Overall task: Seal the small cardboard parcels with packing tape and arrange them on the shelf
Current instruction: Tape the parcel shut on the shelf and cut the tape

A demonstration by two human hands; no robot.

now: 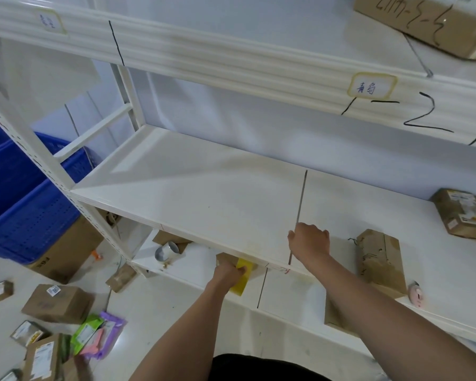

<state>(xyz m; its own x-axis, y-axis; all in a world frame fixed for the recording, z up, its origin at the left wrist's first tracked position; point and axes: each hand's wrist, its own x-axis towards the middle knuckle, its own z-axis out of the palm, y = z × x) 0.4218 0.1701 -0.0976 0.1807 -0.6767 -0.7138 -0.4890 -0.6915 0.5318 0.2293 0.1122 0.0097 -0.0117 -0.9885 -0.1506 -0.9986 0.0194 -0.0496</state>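
Your left hand (230, 270) reaches under the front edge of the middle shelf (204, 188), fingers curled round a brown parcel (226, 258) with a yellow tag (242, 279) on its near side; the shelf edge hides the parcel's far part. Your right hand (309, 240) rests on the middle shelf near its front edge, just right of the dark line (301, 199) drawn across the board. Its fingers are bent downward and hold nothing that you can see.

To the right of that hand a taped parcel (378, 259) lies on the same shelf, apart from the hand, with a pale pink object (418, 295) near its right corner at the shelf edge. Farther right, at the frame edge, 1 more labelled parcel (462, 213) sits near the back wall. On the top shelf, far right, a large box (429, 20) carries handwritten marks, and a label (373, 86) is stuck on the beam below it beside a drawn 2.

On the lower shelf (286, 295), left of your left hand, a tape roll (166, 251) stands on edge beside a brown box. Blue crates (25, 193) stack at the far left beyond the shelf post. On the floor at the near left lie several cardboard parcels (57, 302) and coloured pouches (99, 334), well apart from both hands.
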